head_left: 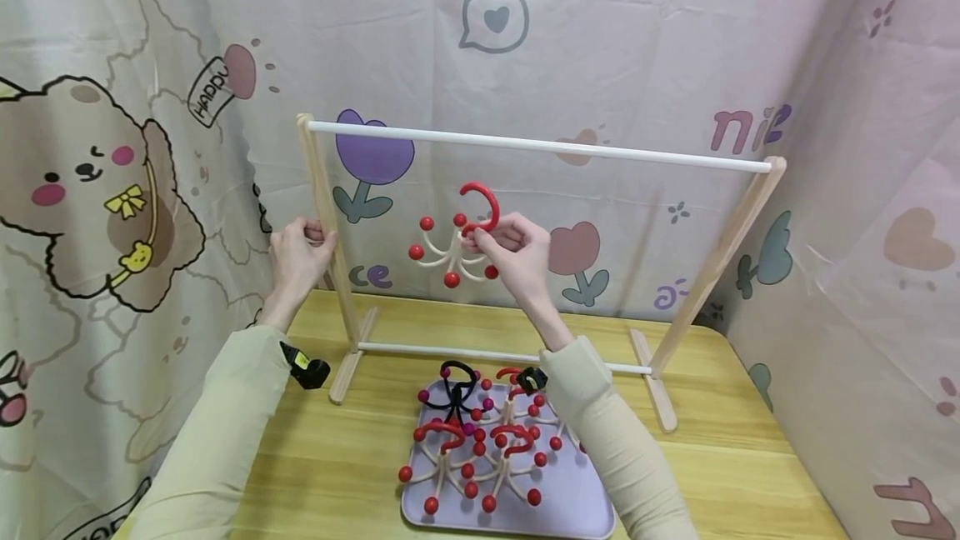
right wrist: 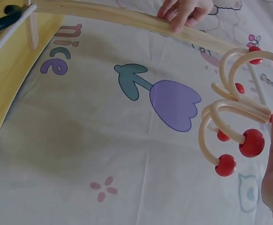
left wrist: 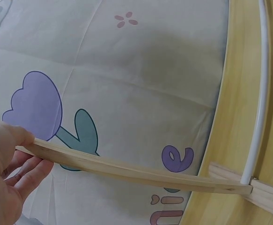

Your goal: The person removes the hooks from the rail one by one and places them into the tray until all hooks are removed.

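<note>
My right hand [head_left: 522,261] pinches a multi-arm hook hanger [head_left: 454,255] near the base of its red hook. The cream curved arms, tipped with red balls, spread to the left of the fingers, below the white top rail [head_left: 525,143] of a rack. In the right wrist view the arms of this hanger [right wrist: 230,105] show beside the hand, while its hook is out of sight. My left hand [head_left: 300,255] grips the rack's left wooden post [head_left: 342,290], thumb on one side and fingers on the other, as the left wrist view also shows.
A lilac tray [head_left: 573,502] on the wooden table [head_left: 735,457] carries several similar red-and-cream hangers [head_left: 442,469] and a black hanger [head_left: 456,394] with magenta balls. The right sleeve partly covers the tray. The rack's right post [head_left: 716,273] stands near a patterned curtain [head_left: 862,273].
</note>
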Demonstrator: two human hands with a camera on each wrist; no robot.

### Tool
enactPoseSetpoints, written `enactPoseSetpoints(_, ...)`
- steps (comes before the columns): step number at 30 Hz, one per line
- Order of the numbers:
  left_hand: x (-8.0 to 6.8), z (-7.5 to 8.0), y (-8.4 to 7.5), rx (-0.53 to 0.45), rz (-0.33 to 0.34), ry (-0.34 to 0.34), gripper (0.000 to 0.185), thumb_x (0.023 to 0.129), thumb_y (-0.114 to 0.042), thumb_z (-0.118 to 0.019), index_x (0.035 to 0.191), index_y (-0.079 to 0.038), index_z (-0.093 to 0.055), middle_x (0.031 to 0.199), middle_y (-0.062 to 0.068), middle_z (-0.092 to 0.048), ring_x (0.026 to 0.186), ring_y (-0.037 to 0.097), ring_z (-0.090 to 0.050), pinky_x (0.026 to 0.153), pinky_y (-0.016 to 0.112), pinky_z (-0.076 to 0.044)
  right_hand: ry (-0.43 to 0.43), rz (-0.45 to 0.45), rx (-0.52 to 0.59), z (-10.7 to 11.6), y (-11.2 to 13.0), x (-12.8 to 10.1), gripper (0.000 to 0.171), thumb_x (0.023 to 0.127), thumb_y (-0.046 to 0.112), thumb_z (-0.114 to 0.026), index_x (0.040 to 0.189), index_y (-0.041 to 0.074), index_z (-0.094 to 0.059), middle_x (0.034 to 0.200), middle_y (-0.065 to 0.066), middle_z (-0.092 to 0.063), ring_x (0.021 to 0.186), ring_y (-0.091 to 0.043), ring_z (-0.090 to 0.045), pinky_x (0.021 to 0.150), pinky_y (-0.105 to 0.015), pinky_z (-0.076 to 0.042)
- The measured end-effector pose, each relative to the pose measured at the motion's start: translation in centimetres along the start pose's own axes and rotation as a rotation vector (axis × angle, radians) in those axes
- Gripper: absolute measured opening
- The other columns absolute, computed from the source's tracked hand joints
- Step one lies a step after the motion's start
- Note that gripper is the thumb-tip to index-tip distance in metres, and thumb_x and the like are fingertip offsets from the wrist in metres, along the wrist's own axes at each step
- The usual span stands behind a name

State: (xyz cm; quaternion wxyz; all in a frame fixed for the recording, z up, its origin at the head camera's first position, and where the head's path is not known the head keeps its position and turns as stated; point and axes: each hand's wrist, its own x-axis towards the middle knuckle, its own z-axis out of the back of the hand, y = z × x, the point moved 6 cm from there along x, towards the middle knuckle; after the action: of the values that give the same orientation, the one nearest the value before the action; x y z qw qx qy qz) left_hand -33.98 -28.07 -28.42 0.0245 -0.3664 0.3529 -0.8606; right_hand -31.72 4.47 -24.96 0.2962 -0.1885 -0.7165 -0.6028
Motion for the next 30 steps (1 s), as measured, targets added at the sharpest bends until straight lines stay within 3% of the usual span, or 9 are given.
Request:
enactPoseSetpoints(4,0.0,0.0,0.2,0.002,0.009,-0.001,0.021,0.091,-0.012,-0.068,0.099,0.008,-0.069,0.091,0.027,-0.073,0.072,0.027,-0.066,0.080,0.037,-0.044,-0.011,-0.019,-0.004,1.6,0.0,-1.9,0.013,0.089,-0.003,-0.070,0.094,-0.013,-0.063,0.084,-0.001,-0.079,0.072,-0.012,-0.076,0.073,-0.033,-0.061)
enactPoseSetpoints(7,0.0,0.0,0.3,0.001,0.017,0.002,0.021,0.091,-0.012,-0.068,0.099,0.008,-0.069,0.092,0.027,-0.073,0.066,0.010,-0.058,0.080,0.035,-0.044,-0.014,-0.037,0.024,2.7,-0.2,-3.4,0.012,0.089,-0.004,-0.070,0.094,-0.012,-0.063,0.084,0.002,-0.079,0.073,-0.013,-0.076,0.073,-0.034,-0.061)
enactPoseSetpoints(9,0.1,0.1,0.4,0.005,0.020,0.002,0.022,0.091,-0.013,-0.069,0.099,0.007,-0.069,0.092,0.027,-0.074,0.066,0.007,-0.055,0.080,0.035,-0.044,-0.010,-0.044,0.046,3.2,-0.5,-4.5,0.011,0.089,-0.005,-0.068,0.094,-0.012,-0.062,0.085,0.002,-0.079,0.074,-0.013,-0.077,0.073,-0.035,-0.061)
enactPoseSetpoints(16,0.0,0.1,0.6,0.013,0.023,0.000,0.022,0.092,-0.013,-0.068,0.099,0.008,-0.068,0.092,0.027,-0.073,0.078,0.035,-0.068,0.079,0.037,-0.044,0.018,-0.043,0.071,4.7,-1.1,-8.0,0.007,0.090,-0.010,-0.064,0.094,-0.015,-0.061,0.087,0.001,-0.079,0.076,-0.013,-0.077,0.072,-0.032,-0.061)
enactPoseSetpoints(22,0.0,0.0,0.5,0.017,0.014,-0.002,0.023,0.092,-0.013,-0.067,0.100,0.009,-0.068,0.092,0.028,-0.073,0.080,0.039,-0.068,0.078,0.038,-0.045,0.006,-0.046,0.030,6.6,-1.3,-10.6,0.015,0.090,-0.010,-0.065,0.094,-0.021,-0.056,0.087,0.001,-0.079,0.075,-0.012,-0.077,0.070,-0.029,-0.061)
enactPoseSetpoints(30,0.0,-0.2,0.2,0.007,0.017,0.012,0.024,0.093,-0.013,-0.066,0.102,0.009,-0.068,0.093,0.027,-0.072,0.079,0.037,-0.068,0.077,0.034,-0.044,0.050,0.004,0.016,8.8,-0.7,-13.1,0.008,0.089,-0.017,-0.060,0.093,-0.022,-0.056,0.089,0.000,-0.079,0.076,-0.012,-0.077,0.070,-0.028,-0.060)
